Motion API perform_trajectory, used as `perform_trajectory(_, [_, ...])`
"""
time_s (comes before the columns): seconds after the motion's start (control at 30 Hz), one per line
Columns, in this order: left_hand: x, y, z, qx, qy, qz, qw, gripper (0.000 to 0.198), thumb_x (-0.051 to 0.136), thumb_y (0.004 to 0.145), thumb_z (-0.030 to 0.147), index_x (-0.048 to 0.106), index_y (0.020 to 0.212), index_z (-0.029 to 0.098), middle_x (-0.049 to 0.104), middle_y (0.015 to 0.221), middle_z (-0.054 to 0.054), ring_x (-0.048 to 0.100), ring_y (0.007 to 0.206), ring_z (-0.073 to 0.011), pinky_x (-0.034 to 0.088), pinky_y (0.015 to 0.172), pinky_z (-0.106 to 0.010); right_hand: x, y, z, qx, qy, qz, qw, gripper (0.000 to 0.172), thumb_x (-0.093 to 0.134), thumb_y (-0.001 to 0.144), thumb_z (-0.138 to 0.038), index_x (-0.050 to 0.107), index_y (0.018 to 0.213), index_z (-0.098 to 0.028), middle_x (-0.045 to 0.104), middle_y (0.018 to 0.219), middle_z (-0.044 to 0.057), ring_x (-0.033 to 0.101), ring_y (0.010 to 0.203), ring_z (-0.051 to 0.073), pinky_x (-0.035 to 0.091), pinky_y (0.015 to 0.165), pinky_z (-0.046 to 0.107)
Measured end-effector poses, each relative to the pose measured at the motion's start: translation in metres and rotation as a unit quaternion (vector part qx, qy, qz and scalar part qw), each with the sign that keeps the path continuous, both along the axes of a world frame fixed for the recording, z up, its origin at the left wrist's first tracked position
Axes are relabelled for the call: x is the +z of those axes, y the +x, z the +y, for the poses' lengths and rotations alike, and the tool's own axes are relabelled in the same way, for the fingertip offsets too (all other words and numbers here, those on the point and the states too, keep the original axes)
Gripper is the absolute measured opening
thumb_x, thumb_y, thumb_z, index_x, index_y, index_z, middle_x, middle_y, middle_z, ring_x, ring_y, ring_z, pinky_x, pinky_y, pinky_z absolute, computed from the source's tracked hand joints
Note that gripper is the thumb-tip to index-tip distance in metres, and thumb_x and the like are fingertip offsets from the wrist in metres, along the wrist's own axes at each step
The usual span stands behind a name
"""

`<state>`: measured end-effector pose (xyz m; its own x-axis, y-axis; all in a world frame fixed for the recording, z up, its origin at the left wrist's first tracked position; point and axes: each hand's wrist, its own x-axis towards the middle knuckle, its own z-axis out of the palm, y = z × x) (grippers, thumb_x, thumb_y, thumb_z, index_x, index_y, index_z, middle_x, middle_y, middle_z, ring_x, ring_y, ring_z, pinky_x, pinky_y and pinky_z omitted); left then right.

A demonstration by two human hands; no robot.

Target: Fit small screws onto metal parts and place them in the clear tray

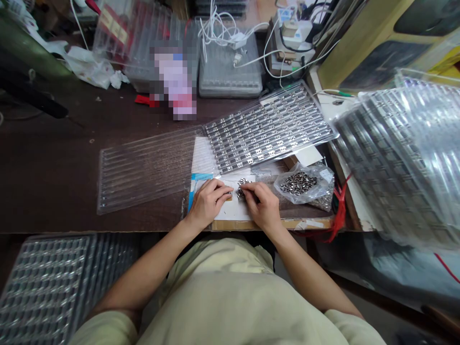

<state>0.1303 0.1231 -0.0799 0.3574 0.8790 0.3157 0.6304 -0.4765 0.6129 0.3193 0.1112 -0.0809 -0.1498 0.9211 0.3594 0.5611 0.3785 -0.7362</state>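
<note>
My left hand (206, 202) rests over a white sheet (235, 211), thumb and fingers closed on a small metal connector (229, 195), mostly covered by the fingertips. Just to its right, my right hand (265, 205) has its thumb and forefinger pinched at the edge of a little pile of shiny metal parts (244, 182). Whatever lies between those right fingertips is too small to make out. Beyond both hands, a clear plastic tray (269, 125) holds rows of metal connectors and lies tilted across the table.
Right of my hands sits an open plastic bag (298, 184) of small metal parts. An empty-looking ribbed clear tray (143, 172) lies left. Stacked trays stand at right (402, 158) and lower left (46, 282). White cables (223, 31) tangle on a box behind.
</note>
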Motion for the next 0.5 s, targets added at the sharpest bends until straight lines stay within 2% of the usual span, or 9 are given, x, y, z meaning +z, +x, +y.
perform_trajectory(0.17, [0.0,0.005,-0.003,-0.003,-0.012,-0.026,1.0,0.017,0.058,0.087,0.023,0.07,0.099,0.02,0.061,0.085,-0.006,0.057,0.082,-0.0171,0.049,0.075,-0.031,0.004,0.003,0.001,-0.024,-0.008,0.021,0.999,0.016,0.053,0.09,-0.023,0.068,0.097,-0.025,0.066,0.09,0.004,0.062,0.086,0.017,0.051,0.076,0.031])
perform_trajectory(0.3, [0.013,-0.002,-0.001,0.019,-0.023,-0.081,0.996,0.016,0.058,0.087,0.022,0.071,0.097,0.022,0.062,0.086,-0.004,0.059,0.081,-0.0154,0.05,0.074,-0.029,0.006,-0.004,0.007,-0.016,-0.012,0.027,0.999,0.015,0.057,0.089,-0.026,0.07,0.096,-0.029,0.069,0.087,0.002,0.064,0.082,0.017,0.051,0.072,0.032])
perform_trajectory(0.4, [0.025,-0.032,0.029,0.101,-0.004,-0.072,0.992,0.016,0.06,0.086,0.025,0.072,0.097,0.023,0.063,0.089,-0.003,0.06,0.082,-0.0157,0.049,0.074,-0.029,0.004,-0.02,0.011,0.011,0.009,-0.045,0.999,0.008,0.064,0.085,-0.031,0.071,0.085,-0.027,0.071,0.079,0.001,0.063,0.075,0.018,0.047,0.07,0.033])
perform_trajectory(0.5, [0.032,-0.075,0.082,0.187,0.023,-0.029,0.982,0.017,0.063,0.083,0.028,0.072,0.094,0.02,0.064,0.088,-0.003,0.058,0.075,-0.0151,0.048,0.072,-0.029,0.001,-0.035,0.012,0.014,0.029,-0.104,0.994,0.011,0.068,0.082,-0.035,0.07,0.077,-0.025,0.07,0.073,0.0,0.059,0.072,0.017,0.041,0.068,0.032])
